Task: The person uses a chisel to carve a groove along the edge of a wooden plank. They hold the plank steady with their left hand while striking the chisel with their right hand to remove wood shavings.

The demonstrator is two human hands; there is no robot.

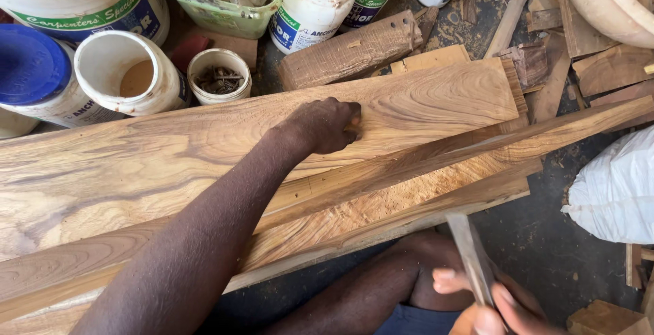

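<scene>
My left hand (325, 125) rests as a closed fist on a wide, strongly grained wooden plank (422, 97), its fingers curled around a small tan object (352, 129) that barely shows. A long narrow board (558, 131) lies diagonally across the plank, just right of that hand. At the bottom right, my right hand (494, 316) grips the lower end of a narrow flat grey-brown strip (466, 250), which points up toward the planks' near edge. My bare leg (402, 277) lies under the planks.
White tubs (310, 8), a blue-lidded tub (30, 62), an open white tub (116, 69) and a small tin of dark nails (219, 76) stand along the back. Wood offcuts (351, 49) lie at top right. A white sack (613, 185) sits on the dark floor at right.
</scene>
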